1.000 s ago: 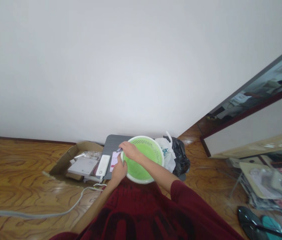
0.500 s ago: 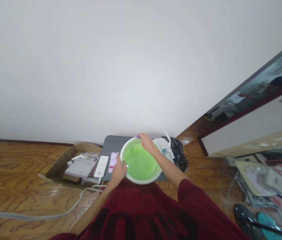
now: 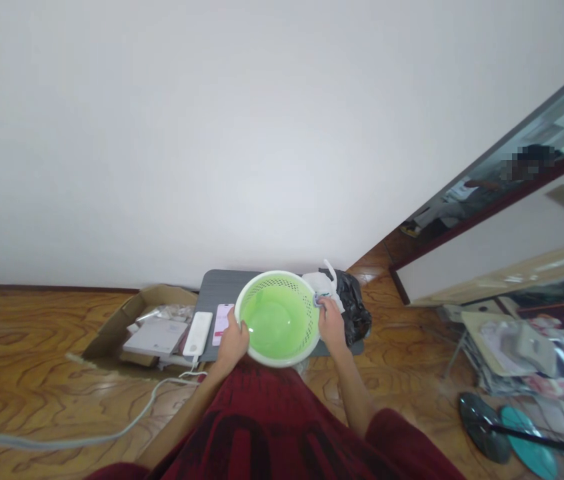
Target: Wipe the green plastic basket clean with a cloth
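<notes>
A green plastic basket (image 3: 275, 320) with a white rim and perforated sides is tilted up in front of my shirt, its inside facing me. My left hand (image 3: 233, 340) grips the rim on the left, thumb over the edge. At the right side of the rim, my right hand (image 3: 331, 323) is closed on a small pale purple cloth (image 3: 318, 300), pressed against the rim. Most of the cloth is hidden by the fingers. Just left of the basket, a phone (image 3: 223, 323) with a lit screen lies on a grey table (image 3: 222, 285), next to a white power bank (image 3: 198, 335).
Right of the basket sit a white plastic bag (image 3: 323, 283) and a black plastic bag (image 3: 353, 303). An open cardboard box (image 3: 112, 327) with packets stands at left. A white cable (image 3: 147, 407) crosses the wooden floor. A cluttered rack (image 3: 507, 347) stands at right, and a mirror (image 3: 467, 193) shows a person.
My right hand has moved with the cloth from the far rim of the basket round to its right side. My left hand keeps its hold. The view has shifted slightly.
</notes>
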Demonstrator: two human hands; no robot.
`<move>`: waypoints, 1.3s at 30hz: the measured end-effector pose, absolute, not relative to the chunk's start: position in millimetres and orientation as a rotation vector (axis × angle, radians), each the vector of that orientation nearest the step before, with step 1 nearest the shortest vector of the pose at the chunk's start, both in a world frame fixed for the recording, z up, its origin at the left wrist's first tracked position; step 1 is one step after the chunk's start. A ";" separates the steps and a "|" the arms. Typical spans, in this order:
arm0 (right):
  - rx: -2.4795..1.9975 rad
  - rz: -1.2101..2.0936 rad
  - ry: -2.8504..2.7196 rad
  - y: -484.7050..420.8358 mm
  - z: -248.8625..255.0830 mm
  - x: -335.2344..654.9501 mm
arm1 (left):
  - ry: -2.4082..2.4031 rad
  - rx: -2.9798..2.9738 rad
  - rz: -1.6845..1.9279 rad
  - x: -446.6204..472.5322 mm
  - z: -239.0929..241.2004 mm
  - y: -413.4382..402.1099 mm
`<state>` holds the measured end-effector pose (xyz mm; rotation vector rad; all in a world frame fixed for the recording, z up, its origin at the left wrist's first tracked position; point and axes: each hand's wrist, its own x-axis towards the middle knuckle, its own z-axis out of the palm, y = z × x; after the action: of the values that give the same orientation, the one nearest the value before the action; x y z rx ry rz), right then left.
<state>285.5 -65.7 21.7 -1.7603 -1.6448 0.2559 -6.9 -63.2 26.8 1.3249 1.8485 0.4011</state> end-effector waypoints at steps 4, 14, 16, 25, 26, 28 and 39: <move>-1.779 0.224 -1.554 -97.1 18.9 278.2 | 1.839 1.329 0.436 -7.6 22.8 -63.3; -1.831 0.220 -1.525 -152.3 24.8 249.8 | 1.850 1.317 0.420 -7.6 23.6 -62.4; -1.834 0.215 -1.526 -153.5 24.9 248.2 | 1.855 1.317 0.421 -7.2 24.0 -62.3; -1.878 0.207 -1.605 -108.5 31.1 264.9 | 1.869 1.328 0.436 -4.6 27.5 -64.7; -1.890 0.207 -1.616 -102.1 32.3 266.3 | 1.871 1.326 0.439 -4.3 28.5 -64.8; -1.905 0.204 -1.630 -91.6 34.9 267.9 | 1.873 1.318 0.446 -3.5 29.6 -64.8; -1.975 0.254 -1.705 -138.7 45.8 241.8 | 1.896 1.322 0.456 -4.1 22.6 -64.4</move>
<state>241.8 -138.7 45.8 -1.9751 -1.7050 0.2539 -4.1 -64.4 22.6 1.3220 1.8963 0.4564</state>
